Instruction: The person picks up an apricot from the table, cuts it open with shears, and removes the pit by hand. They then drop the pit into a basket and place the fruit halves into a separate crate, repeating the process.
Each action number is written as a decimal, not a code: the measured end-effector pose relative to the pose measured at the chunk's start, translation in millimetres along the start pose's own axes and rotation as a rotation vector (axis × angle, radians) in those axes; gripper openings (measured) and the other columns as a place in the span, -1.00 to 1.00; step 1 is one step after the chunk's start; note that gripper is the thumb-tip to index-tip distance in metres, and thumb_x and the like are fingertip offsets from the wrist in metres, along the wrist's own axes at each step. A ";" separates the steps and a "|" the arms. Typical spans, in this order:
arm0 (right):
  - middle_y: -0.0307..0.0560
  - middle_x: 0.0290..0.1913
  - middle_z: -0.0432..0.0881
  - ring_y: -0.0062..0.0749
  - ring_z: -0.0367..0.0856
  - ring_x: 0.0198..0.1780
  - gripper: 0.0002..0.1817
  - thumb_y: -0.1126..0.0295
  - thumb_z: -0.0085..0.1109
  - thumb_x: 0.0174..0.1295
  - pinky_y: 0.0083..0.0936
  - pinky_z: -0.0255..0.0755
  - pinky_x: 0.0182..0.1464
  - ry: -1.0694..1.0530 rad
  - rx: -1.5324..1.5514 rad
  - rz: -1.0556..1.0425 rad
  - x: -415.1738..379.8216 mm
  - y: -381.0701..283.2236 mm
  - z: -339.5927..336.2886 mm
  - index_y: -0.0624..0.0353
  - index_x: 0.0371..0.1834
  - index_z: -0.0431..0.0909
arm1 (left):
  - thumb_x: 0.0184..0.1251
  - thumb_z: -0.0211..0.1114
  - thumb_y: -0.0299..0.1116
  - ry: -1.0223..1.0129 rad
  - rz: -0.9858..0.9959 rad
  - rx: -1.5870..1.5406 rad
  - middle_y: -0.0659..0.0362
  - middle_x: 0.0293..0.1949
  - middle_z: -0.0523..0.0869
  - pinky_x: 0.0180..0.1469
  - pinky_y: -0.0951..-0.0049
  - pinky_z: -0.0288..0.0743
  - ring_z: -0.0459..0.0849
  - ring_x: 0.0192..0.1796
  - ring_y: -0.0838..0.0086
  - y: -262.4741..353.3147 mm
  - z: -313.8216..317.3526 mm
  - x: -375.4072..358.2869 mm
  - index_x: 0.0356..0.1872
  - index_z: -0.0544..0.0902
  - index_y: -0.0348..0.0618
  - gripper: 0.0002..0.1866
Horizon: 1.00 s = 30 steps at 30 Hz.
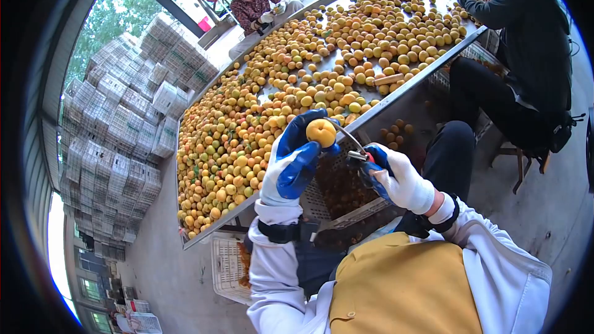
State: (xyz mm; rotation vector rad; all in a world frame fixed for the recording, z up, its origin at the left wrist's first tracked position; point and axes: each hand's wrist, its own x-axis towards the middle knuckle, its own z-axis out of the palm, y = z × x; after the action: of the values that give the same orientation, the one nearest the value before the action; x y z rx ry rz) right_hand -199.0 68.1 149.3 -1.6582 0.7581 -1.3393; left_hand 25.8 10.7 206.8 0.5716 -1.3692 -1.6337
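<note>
My left hand (292, 164), in a white glove with a blue coated palm, is closed around a yellow-orange apricot (321, 132) and holds it up by the near edge of the table. In a matching glove, my right hand (401, 180) grips a hand tool (352, 138) with a thin, slightly curved metal shaft and some red at its grip. The shaft reaches up to the apricot's right side, where its tip is hidden. Many apricots (266, 105) lie behind my hands on the metal-rimmed sorting table (427, 73).
Below the table edge, a crate (365, 211) holds dark contents, and a white crate (226, 271) stands at lower left. Tall stacks of crates (117, 120) fill the left side. One person (260, 6) sits across the table, another (532, 55) at the right. A wooden stick (388, 79) lies among the fruit.
</note>
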 end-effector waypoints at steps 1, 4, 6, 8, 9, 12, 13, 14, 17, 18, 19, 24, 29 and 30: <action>0.03 -0.34 0.54 -0.22 0.46 -0.36 -0.85 0.58 0.13 0.41 -0.35 0.43 -0.23 0.016 -0.042 -0.060 -1.3 1.2 3.1 0.26 0.00 0.50 | 0.37 0.40 -0.35 0.009 0.051 -0.053 -0.16 0.25 0.62 0.37 0.10 0.56 0.66 0.29 0.11 -6.0 1.3 -2.3 0.46 0.38 -0.39 -0.31; 0.11 -0.38 0.54 -0.04 0.45 -0.41 -0.87 0.58 0.16 0.40 -0.30 0.40 -0.27 0.013 -0.092 -0.097 -2.7 1.2 6.3 0.26 -0.03 0.49 | 0.41 0.37 -0.32 -0.029 0.094 -0.067 -0.19 0.26 0.61 0.43 -0.03 0.50 0.60 0.37 -0.03 -13.3 4.4 -6.2 0.46 0.37 -0.38 -0.33; 0.15 -0.40 0.54 0.06 0.45 -0.42 -0.87 0.58 0.18 0.40 -0.27 0.39 -0.29 -0.009 -0.097 -0.071 -2.4 1.7 7.5 0.26 -0.05 0.49 | 0.44 0.34 -0.31 -0.079 0.125 -0.069 -0.19 0.27 0.62 0.43 -0.10 0.48 0.61 0.36 -0.06 -14.4 1.9 -7.3 0.46 0.37 -0.38 -0.35; 0.18 -0.42 0.53 0.14 0.45 -0.42 -0.86 0.59 0.18 0.39 -0.25 0.38 -0.30 -0.028 -0.128 -0.087 -1.8 3.7 7.3 0.26 -0.04 0.49 | 0.45 0.33 -0.31 -0.059 0.109 -0.059 -0.19 0.27 0.62 0.44 -0.10 0.47 0.62 0.35 -0.05 -14.7 -0.1 -10.0 0.46 0.38 -0.39 -0.36; 0.18 -0.42 0.53 0.14 0.45 -0.42 -0.86 0.59 0.18 0.39 -0.25 0.38 -0.30 -0.032 -0.129 -0.086 -1.5 3.5 8.0 0.26 -0.04 0.49 | 0.45 0.33 -0.31 -0.041 0.094 -0.049 -0.19 0.27 0.62 0.44 -0.10 0.47 0.63 0.33 -0.04 -14.7 -0.8 -11.2 0.46 0.38 -0.39 -0.36; 0.21 -0.42 0.53 0.21 0.47 -0.40 -0.86 0.60 0.19 0.38 -0.22 0.38 -0.31 -0.048 -0.171 -0.050 -0.6 3.9 10.6 0.27 -0.07 0.48 | 0.44 0.33 -0.39 -0.024 0.101 -0.060 -0.12 0.22 0.66 0.43 0.11 0.48 0.68 0.27 0.13 -12.4 -0.1 -14.5 0.42 0.42 -0.42 -0.41; 0.22 -0.43 0.53 0.25 0.48 -0.39 -0.86 0.60 0.19 0.37 -0.19 0.38 -0.31 -0.071 -0.181 -0.041 0.4 4.7 10.8 0.26 -0.08 0.47 | 0.44 0.33 -0.39 -0.019 0.100 -0.065 -0.12 0.22 0.66 0.43 0.11 0.48 0.68 0.27 0.13 -12.1 0.4 -15.6 0.42 0.42 -0.42 -0.41; 0.22 -0.43 0.52 0.29 0.48 -0.37 -0.86 0.60 0.20 0.36 -0.17 0.38 -0.30 -0.094 -0.193 -0.033 1.7 5.4 10.8 0.26 -0.10 0.46 | 0.45 0.32 -0.40 -0.011 0.116 -0.035 -0.11 0.21 0.67 0.43 0.13 0.47 0.68 0.27 0.14 -11.9 1.0 -16.1 0.41 0.43 -0.43 -0.43; 0.25 -0.42 0.52 0.37 0.49 -0.32 -0.86 0.60 0.21 0.35 -0.14 0.39 -0.29 -0.117 -0.233 -0.029 4.6 15.8 13.2 0.26 -0.11 0.46 | 0.46 0.31 -0.42 0.010 0.122 -0.003 -0.08 0.18 0.69 0.43 0.18 0.47 0.68 0.26 0.16 -18.6 -1.3 -15.6 0.40 0.45 -0.43 -0.45; 0.25 -0.42 0.52 0.37 0.49 -0.32 -0.86 0.60 0.21 0.35 -0.14 0.39 -0.29 -0.119 -0.234 -0.022 5.3 18.7 15.3 0.26 -0.11 0.46 | 0.46 0.31 -0.42 0.018 0.113 0.005 -0.06 0.17 0.70 0.43 0.20 0.47 0.68 0.26 0.17 -22.5 -2.5 -14.6 0.39 0.46 -0.43 -0.46; 0.27 -0.41 0.52 0.39 0.49 -0.29 -0.85 0.60 0.21 0.35 -0.12 0.39 -0.27 -0.094 -0.221 -0.026 7.0 21.3 18.1 0.26 -0.10 0.46 | 0.46 0.31 -0.42 0.020 0.110 -0.001 -0.06 0.17 0.70 0.43 0.20 0.47 0.68 0.26 0.17 -28.2 -4.0 -13.3 0.39 0.46 -0.43 -0.46; 0.30 -0.37 0.57 0.41 0.53 -0.24 -0.84 0.57 0.20 0.37 -0.11 0.42 -0.22 -0.060 -0.243 0.025 7.9 43.8 31.5 0.28 -0.04 0.47 | 0.54 0.28 -0.28 0.085 0.105 -0.177 -0.11 0.15 0.73 0.39 0.23 0.50 0.72 0.22 0.16 -52.8 4.0 -6.3 0.36 0.49 -0.41 -0.48; 0.29 -0.32 0.64 0.36 0.59 -0.25 -0.85 0.52 0.13 0.44 -0.15 0.47 -0.20 0.159 -0.119 -0.045 15.7 80.3 49.7 0.30 0.01 0.50 | 0.64 0.18 -0.13 0.250 0.039 -0.278 -0.15 0.15 0.74 0.28 0.34 0.58 0.74 0.16 0.24 -81.2 9.0 3.7 0.34 0.51 -0.36 -0.49; 0.29 -0.32 0.64 0.36 0.59 -0.25 -0.85 0.52 0.13 0.44 -0.15 0.47 -0.20 0.155 -0.122 -0.036 15.4 80.0 46.3 0.30 0.01 0.50 | 0.61 0.24 -0.22 0.260 -0.016 -0.256 -0.09 0.14 0.74 0.26 0.37 0.59 0.73 0.16 0.31 -80.0 1.7 2.7 0.35 0.51 -0.36 -0.52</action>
State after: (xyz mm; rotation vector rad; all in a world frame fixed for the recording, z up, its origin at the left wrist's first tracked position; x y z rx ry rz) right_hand -146.2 29.7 82.2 -1.6837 0.9207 -1.4853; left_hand -4.0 7.7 132.6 0.6187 -0.9521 -1.6508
